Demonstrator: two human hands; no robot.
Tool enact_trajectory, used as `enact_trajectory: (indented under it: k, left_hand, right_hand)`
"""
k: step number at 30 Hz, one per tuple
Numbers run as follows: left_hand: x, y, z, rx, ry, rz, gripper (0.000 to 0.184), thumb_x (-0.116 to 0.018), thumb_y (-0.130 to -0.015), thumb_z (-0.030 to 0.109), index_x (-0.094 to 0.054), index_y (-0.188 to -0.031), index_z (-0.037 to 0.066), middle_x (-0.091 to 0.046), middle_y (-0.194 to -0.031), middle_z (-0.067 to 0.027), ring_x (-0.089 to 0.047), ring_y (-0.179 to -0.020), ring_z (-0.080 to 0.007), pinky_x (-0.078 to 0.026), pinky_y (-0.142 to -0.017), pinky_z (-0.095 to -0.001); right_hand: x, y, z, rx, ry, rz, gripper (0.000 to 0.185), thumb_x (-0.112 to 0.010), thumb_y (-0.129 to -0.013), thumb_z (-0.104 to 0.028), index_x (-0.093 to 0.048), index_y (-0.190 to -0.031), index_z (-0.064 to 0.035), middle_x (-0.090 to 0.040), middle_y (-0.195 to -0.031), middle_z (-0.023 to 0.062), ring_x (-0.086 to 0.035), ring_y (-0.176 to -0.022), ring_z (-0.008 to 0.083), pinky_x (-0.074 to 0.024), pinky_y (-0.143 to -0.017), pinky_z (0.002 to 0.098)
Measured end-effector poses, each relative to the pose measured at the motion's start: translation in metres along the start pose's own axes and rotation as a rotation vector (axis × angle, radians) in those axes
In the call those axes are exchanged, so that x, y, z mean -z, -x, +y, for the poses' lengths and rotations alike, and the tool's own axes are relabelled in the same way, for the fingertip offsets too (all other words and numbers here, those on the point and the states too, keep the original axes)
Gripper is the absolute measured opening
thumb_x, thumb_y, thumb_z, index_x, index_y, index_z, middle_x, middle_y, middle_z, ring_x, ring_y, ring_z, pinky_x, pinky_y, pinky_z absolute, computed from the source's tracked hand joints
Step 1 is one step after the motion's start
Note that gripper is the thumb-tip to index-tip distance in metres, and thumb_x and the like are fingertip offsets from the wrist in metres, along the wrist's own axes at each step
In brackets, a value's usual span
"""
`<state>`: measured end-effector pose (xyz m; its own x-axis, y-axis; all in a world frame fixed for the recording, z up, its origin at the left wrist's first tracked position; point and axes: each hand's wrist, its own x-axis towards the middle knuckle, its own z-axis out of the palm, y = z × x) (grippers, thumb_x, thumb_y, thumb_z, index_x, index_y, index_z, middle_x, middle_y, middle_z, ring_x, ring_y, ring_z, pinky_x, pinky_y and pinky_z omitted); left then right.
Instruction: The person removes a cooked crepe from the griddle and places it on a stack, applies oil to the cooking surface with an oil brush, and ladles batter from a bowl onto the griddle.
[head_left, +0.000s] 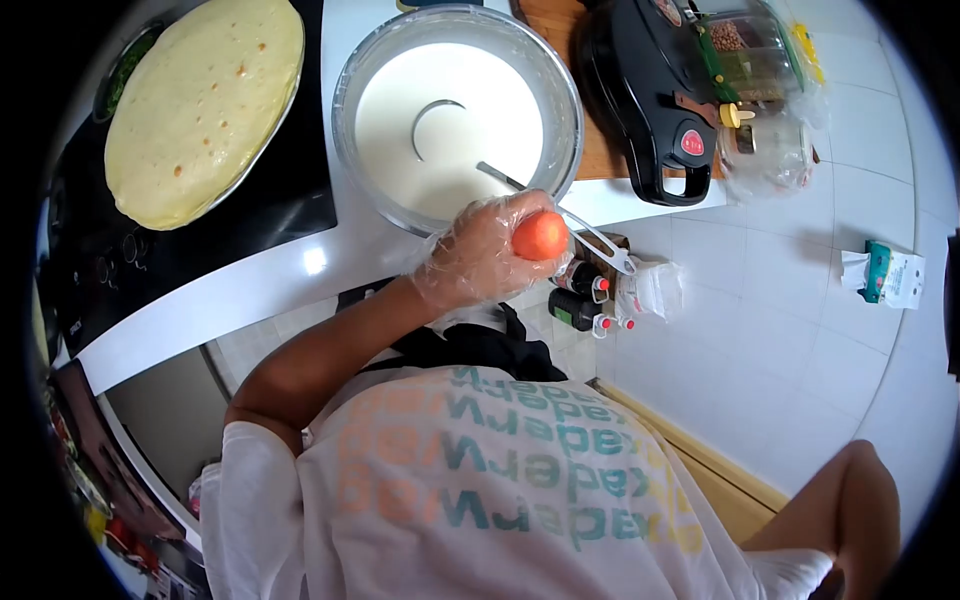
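My left hand [488, 252], in a clear plastic glove, is closed around an orange-red rounded thing [540, 236] that looks like the end of a carrot; the palm hides the rest. The hand is over the near rim of a large clear bowl [558, 80] of creamy white batter [400, 90]. A metal ladle [603, 245] rests in the batter, its head mostly sunk and its slotted handle passing behind my fingers and out over the rim. My right arm [860, 500] is bent at the lower right, with its hand out of sight.
Left, a large round stack of flatbreads [205, 110] sits on the black cooktop [270, 205], beside a dish of greens [125, 75]. Right of the bowl, a black electric appliance [650, 100] stands on a wooden board [598, 150]. Bottles [580, 300] stand below the counter edge.
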<state>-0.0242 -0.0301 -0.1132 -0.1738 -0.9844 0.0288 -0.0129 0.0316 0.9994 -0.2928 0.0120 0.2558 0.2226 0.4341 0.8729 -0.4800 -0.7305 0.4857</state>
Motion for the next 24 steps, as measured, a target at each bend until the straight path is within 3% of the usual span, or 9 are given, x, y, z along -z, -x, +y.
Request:
enact_trajectory:
  k: [4, 10, 12, 13, 14, 15, 17, 19, 24]
  left_hand:
    - [0.01, 0.004, 0.018, -0.088, 0.022, 0.034, 0.028, -0.073, -0.067, 0.015, -0.051, -0.081, 0.006, -0.054, -0.072, -0.0059, -0.051, -0.067, -0.0184, -0.043, -0.067, -0.0311]
    - [0.028, 0.017, 0.074, -0.057, 0.002, 0.005, 0.028, -0.073, -0.064, 0.017, -0.05, -0.076, 0.008, -0.052, -0.07, -0.0035, -0.051, -0.066, -0.0161, -0.043, -0.065, -0.0297]
    - [0.026, 0.023, 0.092, -0.199, -0.055, -0.001, 0.026, -0.073, -0.064, 0.016, -0.05, -0.075, 0.009, -0.052, -0.068, -0.0026, -0.053, -0.063, -0.0164, -0.043, -0.061, -0.0291]
    - [0.026, 0.024, 0.101, -0.273, -0.085, -0.007, 0.026, -0.073, -0.064, 0.016, -0.051, -0.075, 0.01, -0.052, -0.067, -0.0022, -0.054, -0.062, -0.0165, -0.044, -0.059, -0.0289]
    - [0.025, 0.025, 0.11, -0.428, -0.127, -0.054, 0.025, -0.073, -0.064, 0.017, -0.051, -0.074, 0.011, -0.052, -0.066, -0.0014, -0.054, -0.059, -0.0166, -0.044, -0.055, -0.0288]
    - [0.023, 0.027, 0.119, -0.581, -0.16, -0.108, 0.024, -0.074, -0.064, 0.018, -0.052, -0.073, 0.012, -0.053, -0.065, -0.0006, -0.055, -0.056, -0.0166, -0.043, -0.051, -0.0288]
    - [0.011, 0.034, 0.142, -0.822, -0.176, -0.193, 0.024, -0.075, -0.064, 0.021, -0.054, -0.073, 0.013, -0.052, -0.064, 0.0002, -0.055, -0.056, -0.0156, -0.041, -0.046, -0.0277]
    - [0.005, 0.039, 0.168, -0.787, -0.217, -0.451, 0.025, -0.073, -0.066, 0.025, -0.054, -0.077, 0.013, -0.053, -0.068, -0.0009, -0.055, -0.058, -0.0177, -0.042, -0.05, -0.0297]
    - [-0.023, 0.058, 0.18, -0.764, -0.286, -0.539, 0.025, -0.072, -0.068, 0.026, -0.055, -0.079, 0.012, -0.054, -0.072, -0.0018, -0.054, -0.064, -0.0178, -0.042, -0.055, -0.0284]
  right_hand:
    - [0.003, 0.05, 0.005, -0.307, 0.052, -0.058, 0.03, -0.05, -0.088, -0.023, -0.052, -0.108, -0.0012, -0.057, -0.103, 0.0136, -0.055, -0.095, 0.0211, -0.0441, -0.085, 0.0315]
    - [0.006, 0.225, -0.058, -1.187, 0.286, -0.195, 0.026, -0.048, -0.089, -0.019, -0.053, -0.104, 0.002, -0.057, -0.101, 0.0133, -0.055, -0.095, 0.0197, -0.0443, -0.085, 0.031]
    - [-0.002, 0.278, -0.092, -1.451, 0.423, -0.281, 0.028, -0.05, -0.088, -0.018, -0.052, -0.108, 0.0015, -0.056, -0.105, 0.0126, -0.053, -0.1, 0.0189, -0.0424, -0.089, 0.0308]
    - [-0.004, 0.3, -0.103, -1.57, 0.264, -0.197, 0.023, -0.053, -0.087, -0.016, -0.055, -0.103, 0.0006, -0.056, -0.104, 0.0111, -0.053, -0.1, 0.0184, -0.0433, -0.088, 0.0304]
    - [-0.009, 0.31, -0.109, -1.635, 0.307, -0.285, 0.02, -0.053, -0.087, -0.014, -0.056, -0.102, -0.002, -0.055, -0.102, 0.0084, -0.053, -0.095, 0.0165, -0.0437, -0.084, 0.0288]
    - [-0.014, 0.31, -0.113, -1.683, 0.434, -0.569, 0.018, -0.052, -0.086, -0.012, -0.057, -0.101, -0.0042, -0.055, -0.099, 0.0073, -0.053, -0.091, 0.0159, -0.0434, -0.081, 0.0293]
    - [-0.01, 0.331, -0.117, -1.441, 0.228, -0.823, 0.021, -0.054, -0.083, -0.016, -0.056, -0.099, -0.0035, -0.055, -0.098, 0.0127, -0.055, -0.09, 0.0257, -0.0425, -0.081, 0.0356]
    - [-0.02, 0.323, -0.121, -1.188, 0.19, -1.045, 0.031, -0.058, -0.08, -0.024, -0.056, -0.103, -0.0025, -0.054, -0.104, 0.0167, -0.054, -0.094, 0.0307, -0.0417, -0.083, 0.0377]
    - [-0.037, 0.32, -0.144, -1.394, 0.062, -1.326, 0.041, -0.061, -0.078, -0.028, -0.054, -0.108, -0.0007, -0.055, -0.105, 0.0196, -0.054, -0.097, 0.0337, -0.042, -0.083, 0.0377]
